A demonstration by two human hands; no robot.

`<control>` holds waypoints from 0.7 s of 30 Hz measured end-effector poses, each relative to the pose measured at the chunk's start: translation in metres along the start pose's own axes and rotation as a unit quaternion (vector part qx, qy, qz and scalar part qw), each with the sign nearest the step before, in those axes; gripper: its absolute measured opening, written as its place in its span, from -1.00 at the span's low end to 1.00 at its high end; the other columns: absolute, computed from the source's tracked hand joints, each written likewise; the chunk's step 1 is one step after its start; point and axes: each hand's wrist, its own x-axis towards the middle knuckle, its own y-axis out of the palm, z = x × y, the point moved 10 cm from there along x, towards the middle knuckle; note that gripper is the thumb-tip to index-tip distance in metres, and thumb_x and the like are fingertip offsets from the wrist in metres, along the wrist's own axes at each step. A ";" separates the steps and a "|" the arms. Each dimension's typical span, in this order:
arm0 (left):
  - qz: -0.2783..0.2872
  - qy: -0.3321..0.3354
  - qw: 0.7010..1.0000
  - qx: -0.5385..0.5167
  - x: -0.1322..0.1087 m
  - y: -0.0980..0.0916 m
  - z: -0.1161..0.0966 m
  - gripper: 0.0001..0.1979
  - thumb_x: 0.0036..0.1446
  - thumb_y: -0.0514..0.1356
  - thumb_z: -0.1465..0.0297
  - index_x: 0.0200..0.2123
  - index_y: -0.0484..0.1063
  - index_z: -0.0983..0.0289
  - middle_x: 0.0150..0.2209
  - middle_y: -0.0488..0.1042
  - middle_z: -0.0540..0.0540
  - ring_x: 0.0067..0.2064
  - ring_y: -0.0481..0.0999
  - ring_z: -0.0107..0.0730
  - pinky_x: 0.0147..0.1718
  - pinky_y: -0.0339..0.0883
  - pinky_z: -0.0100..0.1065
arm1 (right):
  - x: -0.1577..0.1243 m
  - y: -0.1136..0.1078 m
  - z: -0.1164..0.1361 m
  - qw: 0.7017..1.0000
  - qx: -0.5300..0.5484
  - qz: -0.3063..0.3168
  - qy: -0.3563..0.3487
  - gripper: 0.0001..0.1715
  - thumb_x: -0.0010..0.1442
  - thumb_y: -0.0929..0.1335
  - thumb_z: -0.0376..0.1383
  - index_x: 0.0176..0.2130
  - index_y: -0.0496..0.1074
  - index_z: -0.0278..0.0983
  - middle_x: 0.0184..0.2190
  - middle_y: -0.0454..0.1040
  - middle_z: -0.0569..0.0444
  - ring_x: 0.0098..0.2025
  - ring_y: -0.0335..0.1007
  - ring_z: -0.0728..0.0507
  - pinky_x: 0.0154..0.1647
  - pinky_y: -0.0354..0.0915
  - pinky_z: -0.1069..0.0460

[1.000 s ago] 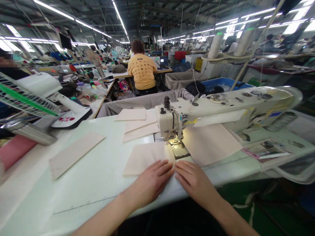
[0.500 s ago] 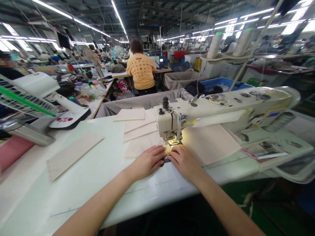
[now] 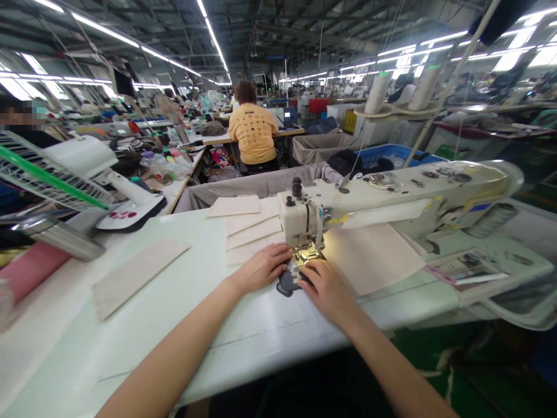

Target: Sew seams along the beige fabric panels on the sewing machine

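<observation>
A cream sewing machine (image 3: 304, 223) stands on the pale green table, a lamp lighting its needle area and shiny metal plate (image 3: 310, 255). My left hand (image 3: 266, 266) lies palm down just left of the presser foot, fingers stretched out over the edge of cream fabric pieces (image 3: 250, 241). Across from it, my right hand (image 3: 326, 287) rests with fingers spread and slightly bent at the front of the plate, beside a large cream fabric panel (image 3: 374, 255) under the machine arm. What lies beneath the fingertips is mostly hidden. A dark metal piece (image 3: 287, 285) shows between the hands.
Another cream fabric piece (image 3: 141, 278) lies at the left. Beyond it are a steel flask (image 3: 65, 235), pink cloth (image 3: 39, 264) and a white fan (image 3: 82, 157). Thread cones (image 3: 376, 94) stand behind the machine; a small tray (image 3: 470, 267) sits right. A person in yellow (image 3: 252, 133) sits ahead.
My left hand has shifted slightly away from me, and the fabric beside it has moved back too. More of the dark metal piece between the hands shows. The view has tilted slightly.
</observation>
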 end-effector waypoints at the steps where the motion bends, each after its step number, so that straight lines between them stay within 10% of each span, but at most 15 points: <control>1: -0.002 -0.002 1.000 0.001 -0.001 0.001 0.000 -0.62 0.41 0.00 0.37 0.21 0.37 0.24 0.19 0.40 0.23 0.26 0.34 -0.14 0.29 0.18 -0.09 | -0.001 0.000 0.000 1.000 0.002 -0.002 0.000 -0.75 0.33 0.34 -0.27 -0.01 0.49 -0.26 -0.07 0.48 -0.13 0.00 0.41 -0.28 0.04 0.42 -0.23; 13: -0.011 -0.180 0.981 0.072 -0.020 0.012 0.039 -0.45 0.38 0.03 0.16 0.31 0.21 0.34 0.35 0.21 0.35 0.38 0.17 -0.03 0.31 0.05 0.10 | -0.017 -0.010 0.003 0.999 0.012 -0.052 0.005 -0.76 0.35 0.31 -0.30 -0.03 0.51 -0.22 -0.07 0.50 -0.10 -0.02 0.45 -0.25 0.03 0.45 -0.21; 21: -0.075 -0.213 0.974 0.031 -0.039 -0.029 0.048 -0.73 0.07 0.22 0.47 -0.13 0.55 0.18 -0.07 0.57 0.16 0.02 0.53 -0.08 0.04 0.41 -0.12 | -0.024 -0.006 0.005 0.999 0.005 -0.052 -0.014 -0.77 0.36 0.30 -0.28 -0.07 0.52 -0.26 -0.09 0.51 -0.12 -0.03 0.44 -0.28 0.02 0.45 -0.24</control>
